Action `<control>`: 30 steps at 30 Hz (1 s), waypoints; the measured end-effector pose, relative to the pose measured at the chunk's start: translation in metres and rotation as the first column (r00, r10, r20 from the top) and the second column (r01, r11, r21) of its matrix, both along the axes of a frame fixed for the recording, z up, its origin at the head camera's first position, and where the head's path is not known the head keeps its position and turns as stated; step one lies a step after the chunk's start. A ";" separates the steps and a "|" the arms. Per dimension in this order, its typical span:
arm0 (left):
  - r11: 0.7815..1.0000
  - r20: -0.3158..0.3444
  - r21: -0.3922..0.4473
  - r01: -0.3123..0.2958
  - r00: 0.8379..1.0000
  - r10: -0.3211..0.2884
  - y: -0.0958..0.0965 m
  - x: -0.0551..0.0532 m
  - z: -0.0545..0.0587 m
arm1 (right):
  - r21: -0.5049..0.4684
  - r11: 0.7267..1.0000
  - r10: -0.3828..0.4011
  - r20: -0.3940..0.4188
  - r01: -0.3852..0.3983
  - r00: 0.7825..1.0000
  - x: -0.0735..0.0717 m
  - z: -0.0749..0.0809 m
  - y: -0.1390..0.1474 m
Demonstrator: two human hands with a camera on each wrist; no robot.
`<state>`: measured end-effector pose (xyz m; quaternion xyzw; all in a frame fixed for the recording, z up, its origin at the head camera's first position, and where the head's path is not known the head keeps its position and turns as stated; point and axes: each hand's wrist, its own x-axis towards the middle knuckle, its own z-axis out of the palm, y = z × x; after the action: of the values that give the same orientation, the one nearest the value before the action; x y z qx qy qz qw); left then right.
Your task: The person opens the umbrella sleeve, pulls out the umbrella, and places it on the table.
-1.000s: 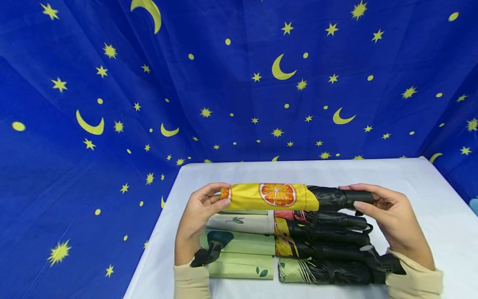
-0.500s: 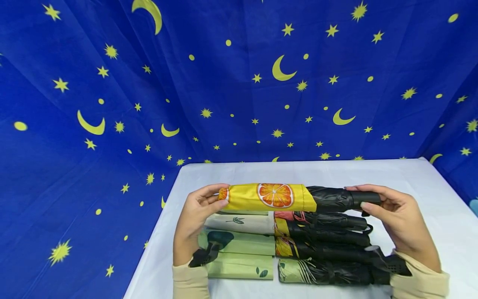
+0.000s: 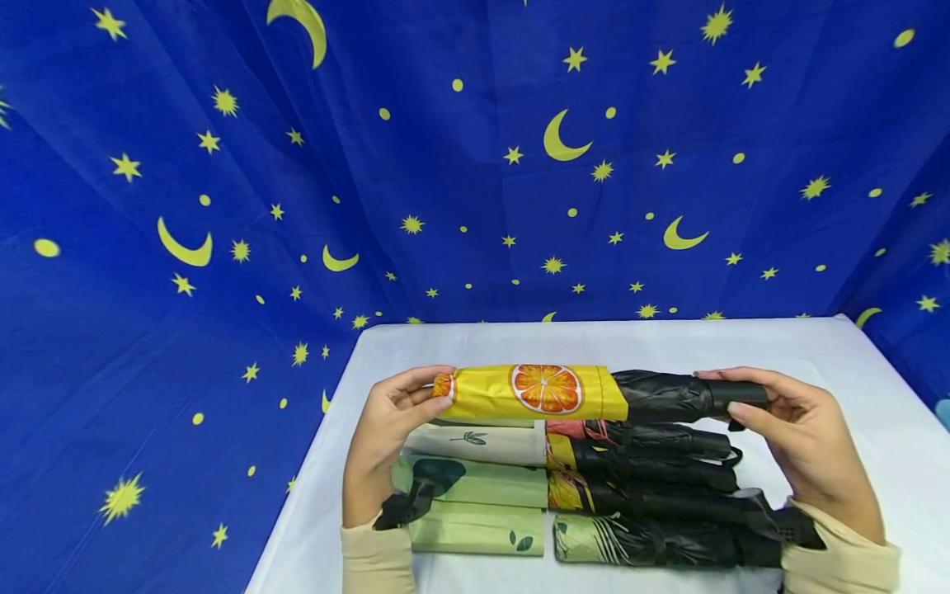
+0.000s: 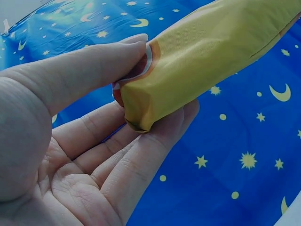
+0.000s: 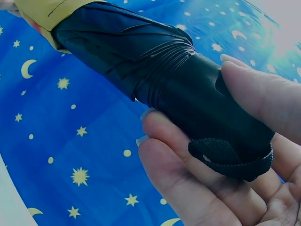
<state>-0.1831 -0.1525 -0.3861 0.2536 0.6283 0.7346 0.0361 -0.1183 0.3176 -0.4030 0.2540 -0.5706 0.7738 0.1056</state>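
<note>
A folded black umbrella (image 3: 660, 394) is held level above the white table, partly inside a yellow sleeve (image 3: 482, 393) printed with an orange slice. My left hand (image 3: 382, 441) pinches the sleeve's far left end between thumb and fingers; in the left wrist view the sleeve end (image 4: 188, 61) lies between them. At the other end, my right hand (image 3: 812, 437) grips the umbrella's black handle (image 5: 207, 99). A short wrist strap (image 5: 235, 162) hangs from the handle against the fingers. The part of the umbrella inside the sleeve is hidden.
Below the held umbrella lie several folded black umbrellas (image 3: 668, 540) on the right. To their left rest several sleeves, light green (image 3: 475, 532) and greyish white (image 3: 482, 444). The white table (image 3: 816, 342) meets a blue star-patterned cloth (image 3: 475, 181) behind and at the sides.
My right hand has moved right with the umbrella, and more of its black canopy shows out of the sleeve. My left hand and the sleeve have shifted slightly left.
</note>
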 end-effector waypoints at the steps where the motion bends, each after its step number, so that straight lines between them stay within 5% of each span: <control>1: 1.000 -0.002 -0.002 0.000 1.000 0.000 0.000 0.000 0.000 | 0.003 1.000 -0.004 0.001 0.004 1.000 0.000 0.000 0.000; 30: 1.000 -0.038 0.002 -0.028 0.999 0.028 -0.009 0.000 -0.002 | -0.035 0.999 -0.011 -0.016 0.011 1.000 0.005 -0.002 0.011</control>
<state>-0.1828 -0.1612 -0.3882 0.2587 0.6319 0.7305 0.0140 -0.1137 0.3289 -0.4046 0.2554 -0.5574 0.7809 0.1190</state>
